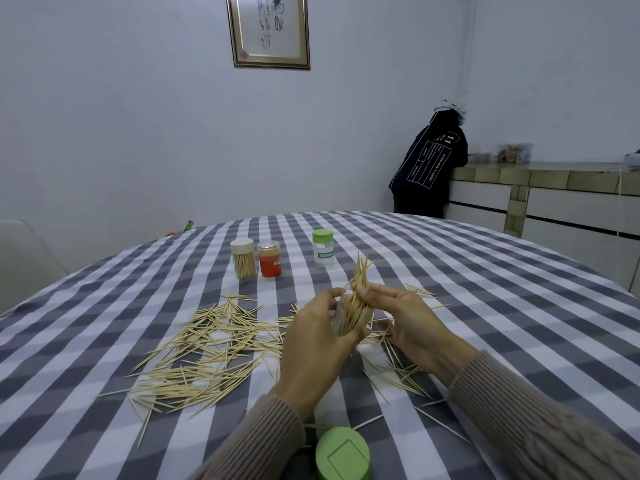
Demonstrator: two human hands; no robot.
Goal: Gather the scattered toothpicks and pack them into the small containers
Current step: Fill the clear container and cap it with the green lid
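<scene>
While the left hand [317,341] grips a clear container [341,315], the right hand [403,320] pinches a toothpick bundle [356,296] standing half in it, above the table [485,306]. Packing looks underway; next, I judge, the splayed tips need squeezing together so the bundle slides down.

Left hand [313,344] gripping clear container [341,315], right hand [407,322] pinching toothpick bundle [358,292]

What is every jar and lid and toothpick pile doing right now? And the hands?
Beige-lid jar: closed, full, upright.
Red jar: closed, upright.
Green-lid jar: closed, upright.
Clear jar: open, toothpicks sticking out.
Loose green lid: off, on the table.
Toothpick pile: scattered.
Left hand: holding the clear jar.
Right hand: pinching toothpicks.
</scene>
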